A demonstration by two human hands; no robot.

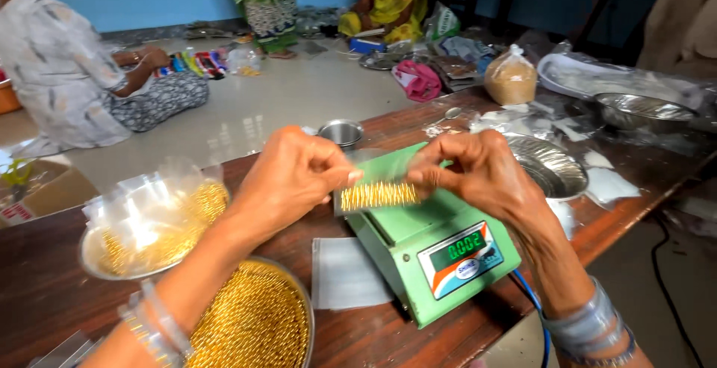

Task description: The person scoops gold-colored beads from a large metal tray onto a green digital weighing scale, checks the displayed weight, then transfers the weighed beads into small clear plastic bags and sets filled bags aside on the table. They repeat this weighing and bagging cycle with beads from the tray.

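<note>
Above the green scale [426, 237], our left hand [287, 178] and right hand [478, 170] pinch opposite ends of a clear packet [376, 189], its long axis level between them.

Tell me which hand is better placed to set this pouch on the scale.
Probably the right hand: it pinches the pouch of gold beads directly above the green scale, while the left hand sits off its edge.
</note>
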